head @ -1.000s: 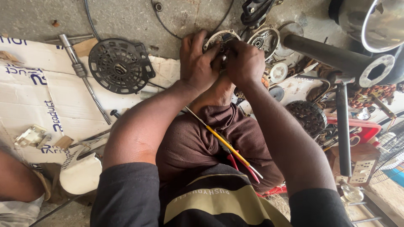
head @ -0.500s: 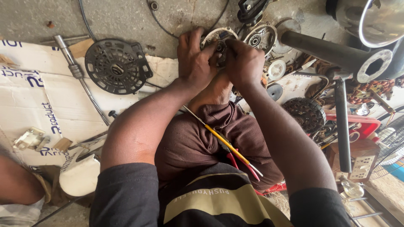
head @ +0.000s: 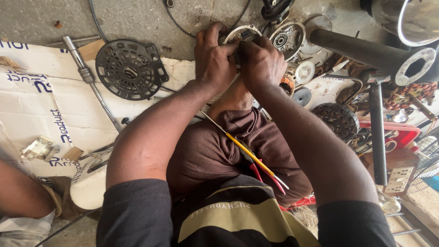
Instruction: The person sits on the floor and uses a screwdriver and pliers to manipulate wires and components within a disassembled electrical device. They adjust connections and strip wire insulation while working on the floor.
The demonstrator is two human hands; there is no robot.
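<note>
Since the earlier frame, both hands have slid a little toward the left of my view, though they stay locked on the same part, so the work looks unchanged. That part, a round grey metal housing (head: 241,34), sits on the concrete floor (head: 137,18) just beyond my knee. My left hand (head: 214,59) clamps its left edge with a closed grip, fingers curled over the rim. My right hand (head: 263,61) presses from the right, also closed on the housing, thumbs meeting. Forearms converge from my shoulders. A yellow-handled screwdriver (head: 247,155) lies across my thigh. A black slotted disc (head: 130,68) rests on cardboard (head: 32,100) to the left.
</note>
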